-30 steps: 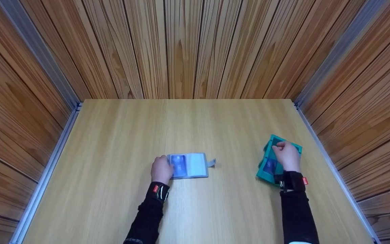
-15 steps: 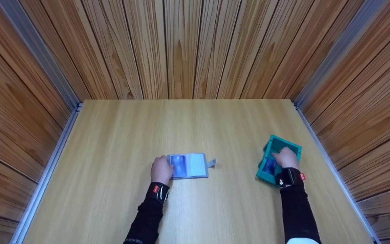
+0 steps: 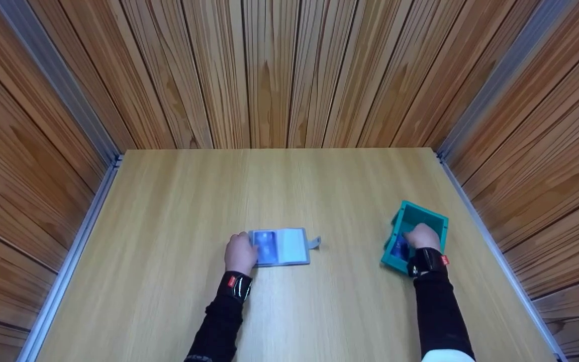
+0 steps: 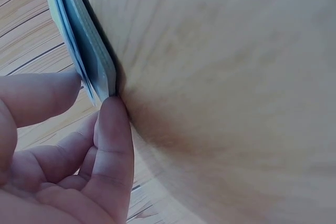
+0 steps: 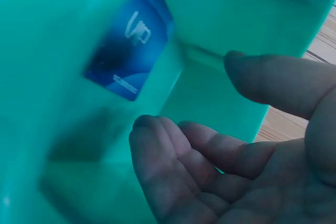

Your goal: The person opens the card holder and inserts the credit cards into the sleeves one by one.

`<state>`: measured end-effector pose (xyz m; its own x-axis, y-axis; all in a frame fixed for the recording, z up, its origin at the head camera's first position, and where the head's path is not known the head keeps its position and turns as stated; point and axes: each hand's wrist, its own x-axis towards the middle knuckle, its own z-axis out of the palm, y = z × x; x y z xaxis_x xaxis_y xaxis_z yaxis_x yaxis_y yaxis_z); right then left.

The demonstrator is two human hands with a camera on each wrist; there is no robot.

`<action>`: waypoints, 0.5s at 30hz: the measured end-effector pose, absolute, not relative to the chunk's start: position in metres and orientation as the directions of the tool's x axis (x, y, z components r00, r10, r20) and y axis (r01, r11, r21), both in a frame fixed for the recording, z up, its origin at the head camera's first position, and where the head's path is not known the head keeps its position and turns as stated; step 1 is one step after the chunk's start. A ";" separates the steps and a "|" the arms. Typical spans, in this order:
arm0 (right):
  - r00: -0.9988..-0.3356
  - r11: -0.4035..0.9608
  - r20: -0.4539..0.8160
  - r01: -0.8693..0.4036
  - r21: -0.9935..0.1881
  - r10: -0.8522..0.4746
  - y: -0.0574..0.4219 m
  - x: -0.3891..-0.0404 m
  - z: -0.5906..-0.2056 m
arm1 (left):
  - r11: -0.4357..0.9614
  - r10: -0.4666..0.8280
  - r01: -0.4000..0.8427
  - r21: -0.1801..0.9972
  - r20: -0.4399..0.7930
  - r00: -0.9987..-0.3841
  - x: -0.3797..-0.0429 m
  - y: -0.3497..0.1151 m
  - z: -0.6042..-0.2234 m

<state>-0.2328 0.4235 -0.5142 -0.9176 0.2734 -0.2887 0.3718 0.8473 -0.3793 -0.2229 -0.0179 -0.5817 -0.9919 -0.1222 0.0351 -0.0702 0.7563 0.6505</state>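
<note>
A light blue card holder (image 3: 292,246) lies spread open on the table, its clear sleeves showing and a small snap strap (image 3: 314,243) sticking out to the right. My left hand (image 3: 240,254) pinches its left edge; in the left wrist view, thumb and fingertip meet the holder's layered edge (image 4: 89,40). To the right, my right hand (image 3: 422,237) reaches down into a teal plastic bin (image 3: 404,205). Inside it, a dark blue card (image 5: 134,40) with white lettering leans against the wall. Thumb and loosely bent fingers stand apart, holding nothing, close to the card.
The wooden table (image 3: 209,186) carries the holder near its middle and the bin near its right edge. Wood-plank walls (image 3: 279,75) with metal corner rails (image 3: 73,85) enclose the left, back and right sides.
My right hand has gone from above the bin down into it, toward the card, and its fingertips have dropped out of the head view. The left hand and card holder keep their place.
</note>
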 end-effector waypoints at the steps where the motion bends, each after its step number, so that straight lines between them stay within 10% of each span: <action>1: -0.919 0.851 -0.288 0.367 -0.375 0.270 0.423 -0.233 -0.516 | 0.755 -0.123 -0.071 0.652 0.034 -0.992 -0.223 -0.018 -0.582; 15: -0.926 0.875 -0.278 0.345 -0.340 0.257 0.417 -0.231 -0.524 | 0.753 -0.119 -0.072 0.655 0.027 -0.993 -0.223 -0.018 -0.582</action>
